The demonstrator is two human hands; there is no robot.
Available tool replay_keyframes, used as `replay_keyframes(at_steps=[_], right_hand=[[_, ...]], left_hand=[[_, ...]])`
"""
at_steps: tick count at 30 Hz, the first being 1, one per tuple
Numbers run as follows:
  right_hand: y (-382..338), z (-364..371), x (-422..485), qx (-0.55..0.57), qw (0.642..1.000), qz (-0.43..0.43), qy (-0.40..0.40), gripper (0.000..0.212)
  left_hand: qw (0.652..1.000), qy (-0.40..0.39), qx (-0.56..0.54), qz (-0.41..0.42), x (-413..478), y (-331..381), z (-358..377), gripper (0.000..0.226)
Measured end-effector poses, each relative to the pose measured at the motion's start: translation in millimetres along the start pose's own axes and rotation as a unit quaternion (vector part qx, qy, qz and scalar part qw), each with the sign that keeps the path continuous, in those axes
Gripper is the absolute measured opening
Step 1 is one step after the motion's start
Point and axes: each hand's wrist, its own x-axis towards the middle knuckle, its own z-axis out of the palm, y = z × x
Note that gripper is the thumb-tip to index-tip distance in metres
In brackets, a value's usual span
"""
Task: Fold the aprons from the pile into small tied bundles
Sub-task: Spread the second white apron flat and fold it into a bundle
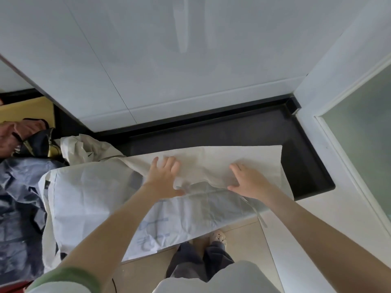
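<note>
On the black counter (pixel 306 166), both flat-spread hands, left (pixel 164 178) and right (pixel 247 180), press the white apron (pixel 101 197).

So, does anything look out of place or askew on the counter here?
Mostly fine. The white apron under the left hand and right hand hangs over the counter edge, and its strap dangles loose toward the floor.

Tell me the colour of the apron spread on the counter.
White apron, with faint blue print near its hanging edge; the head view shows it.
</note>
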Motion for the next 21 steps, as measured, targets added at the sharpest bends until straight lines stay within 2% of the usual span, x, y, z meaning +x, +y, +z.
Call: replay_keyframes(at_steps=[2, 4, 7, 9, 11, 13, 15, 17, 18, 19, 21], right_hand=[[-14, 9, 6, -0.012, 0.998, -0.038, 0.038, 0.060], [-23, 18, 13, -0.013, 0.995, -0.069, 0.069, 0.054], [-31, 28, 20, -0.009, 0.991, -0.097, 0.088, 0.033], [-32, 29, 20, -0.016, 0.992, -0.092, 0.084, 0.023], [-27, 28, 18, -0.017, 0.993, -0.089, 0.079, 0.020], [-21, 25, 14, -0.002, 0.993, -0.093, 0.070, 0.017], [-16, 22, 10, 0.041, 0.995, -0.085, 0.023, 0.011], [-14, 17, 6, 0.114, 0.991, -0.049, -0.041, 0.007], [-13, 16, 5, 0.153, 0.987, -0.018, -0.047, 0.013], [-12, 15, 6, 0.188, 0.982, 0.018, -0.027, 0.016], [-7, 15, 11, 0.208, 0.973, 0.086, 0.044, 0.033]], left_hand=[[0.998, 0.055, -0.013, -0.023, -4, 14, 6, 0.092], [0.993, 0.097, -0.052, -0.037, -4, 24, 6, 0.074], [0.982, 0.172, -0.073, -0.006, -1, 36, 1, 0.030], [0.980, 0.170, -0.097, 0.021, 2, 38, -1, 0.030], [0.983, 0.142, -0.105, 0.044, 2, 35, -4, 0.024], [0.990, 0.074, -0.096, 0.069, -1, 31, -8, 0.037], [0.987, -0.033, -0.128, 0.089, -5, 27, -17, 0.038], [0.968, -0.165, -0.183, 0.039, -5, 21, -30, 0.026], [0.958, -0.190, -0.213, 0.011, -5, 19, -37, 0.023], [0.954, -0.193, -0.230, -0.014, -2, 17, -39, 0.029], [0.967, -0.130, -0.216, -0.045, 5, 13, -35, 0.040]])
